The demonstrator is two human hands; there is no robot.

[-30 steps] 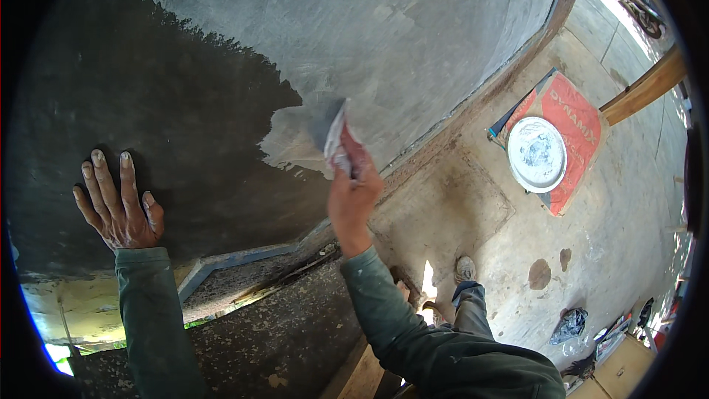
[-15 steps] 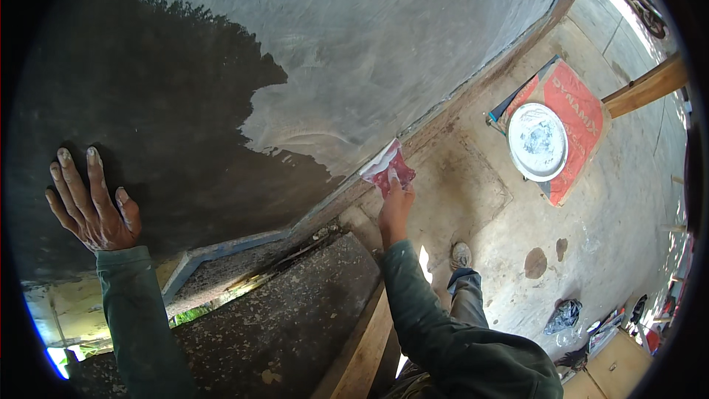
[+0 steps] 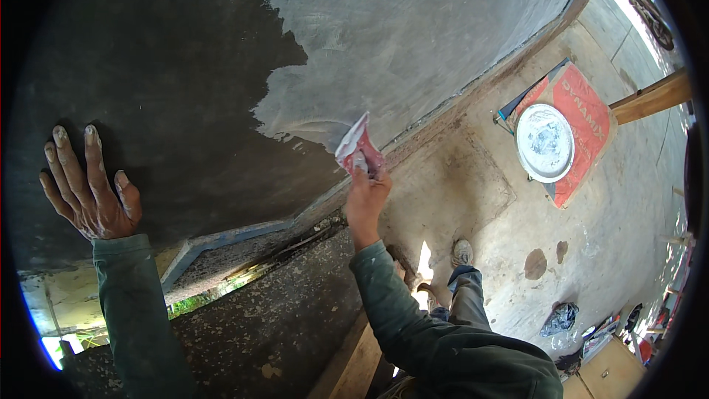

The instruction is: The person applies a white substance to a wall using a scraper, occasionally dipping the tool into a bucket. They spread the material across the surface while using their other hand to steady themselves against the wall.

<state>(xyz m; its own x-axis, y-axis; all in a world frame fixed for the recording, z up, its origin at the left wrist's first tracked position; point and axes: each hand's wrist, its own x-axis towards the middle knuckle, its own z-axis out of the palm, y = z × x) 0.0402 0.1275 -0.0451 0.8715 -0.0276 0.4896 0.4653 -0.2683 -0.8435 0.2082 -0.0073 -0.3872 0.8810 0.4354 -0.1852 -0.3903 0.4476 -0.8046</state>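
Note:
My left hand [image 3: 92,188] rests with its fingers spread flat on the dark, damp-looking part [image 3: 185,81] of a smooth grey wall surface. Pale dust or paste marks its fingertips. My right hand [image 3: 367,196] pinches a folded red-and-white sheet [image 3: 360,146], whose material I cannot make out. It is held close to the wall, by the ragged border between the dark patch and the lighter grey area [image 3: 413,37]. Whether the sheet touches the wall is unclear.
To the right, a round pan with white residue [image 3: 545,143] rests on a red-and-brown paper sack [image 3: 580,129]. A wooden post [image 3: 653,97] stands beside the sack. Below the wall lies a dark speckled slab [image 3: 258,325] near a wooden beam [image 3: 358,362]. A crumpled dark plastic bag [image 3: 560,318] is on the concrete floor.
My right hand has moved left with the red-and-white sheet, from the wall's lower edge onto the wall area. My left hand stays flat on the dark patch. The view has shifted slightly.

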